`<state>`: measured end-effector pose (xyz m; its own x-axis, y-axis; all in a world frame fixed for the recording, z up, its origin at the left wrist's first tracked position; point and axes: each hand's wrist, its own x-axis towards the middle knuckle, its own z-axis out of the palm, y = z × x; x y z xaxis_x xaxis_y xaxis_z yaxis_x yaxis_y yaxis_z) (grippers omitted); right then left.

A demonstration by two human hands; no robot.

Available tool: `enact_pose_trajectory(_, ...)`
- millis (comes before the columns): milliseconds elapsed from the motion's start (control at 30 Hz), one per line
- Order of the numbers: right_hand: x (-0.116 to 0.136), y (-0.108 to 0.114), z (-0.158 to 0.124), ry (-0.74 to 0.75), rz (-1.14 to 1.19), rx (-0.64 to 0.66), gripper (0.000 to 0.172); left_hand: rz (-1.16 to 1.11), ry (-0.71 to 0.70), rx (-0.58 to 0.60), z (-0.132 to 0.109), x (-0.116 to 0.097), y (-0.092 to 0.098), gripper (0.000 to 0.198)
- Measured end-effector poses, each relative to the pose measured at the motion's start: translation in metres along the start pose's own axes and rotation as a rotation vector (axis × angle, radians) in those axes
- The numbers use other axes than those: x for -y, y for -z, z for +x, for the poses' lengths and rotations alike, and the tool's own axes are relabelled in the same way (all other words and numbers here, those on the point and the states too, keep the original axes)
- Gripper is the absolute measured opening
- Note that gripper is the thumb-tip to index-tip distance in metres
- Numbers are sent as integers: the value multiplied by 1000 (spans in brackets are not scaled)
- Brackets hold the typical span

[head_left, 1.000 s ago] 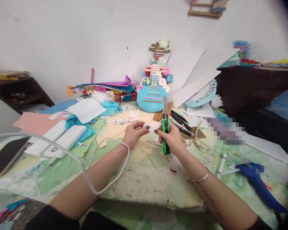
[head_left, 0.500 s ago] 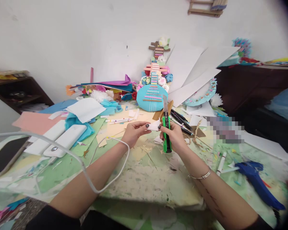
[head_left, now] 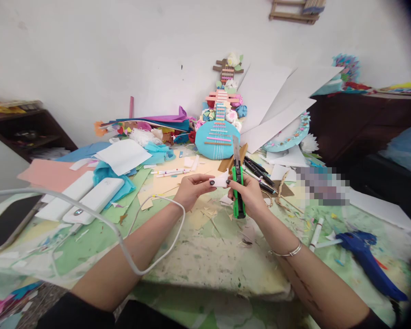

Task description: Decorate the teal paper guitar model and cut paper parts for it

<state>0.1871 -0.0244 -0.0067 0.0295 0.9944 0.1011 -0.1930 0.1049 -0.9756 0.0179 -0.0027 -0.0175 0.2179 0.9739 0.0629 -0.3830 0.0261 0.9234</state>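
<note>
Small white paper strip (head_left: 219,181) above worktop (head_left: 208,265), back from near edge; long axis left-right, parallel to that edge, one tip upturned at right. Left hand (head_left: 191,189) pinches one end, right hand (head_left: 251,194) the other, apparently for tautness. Right grip also clasps green-and-black utility knife (head_left: 238,196), blade toward back edge, likely palmed to free fingertips. Blue pistol-shaped glue gun (head_left: 368,260) toward right edge.
</note>
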Motion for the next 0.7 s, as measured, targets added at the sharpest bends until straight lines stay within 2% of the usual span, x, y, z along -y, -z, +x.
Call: enact_pose_trajectory(700,2,0,-2,-2,-21,3,21,30,-6,2,1,1,2,31)
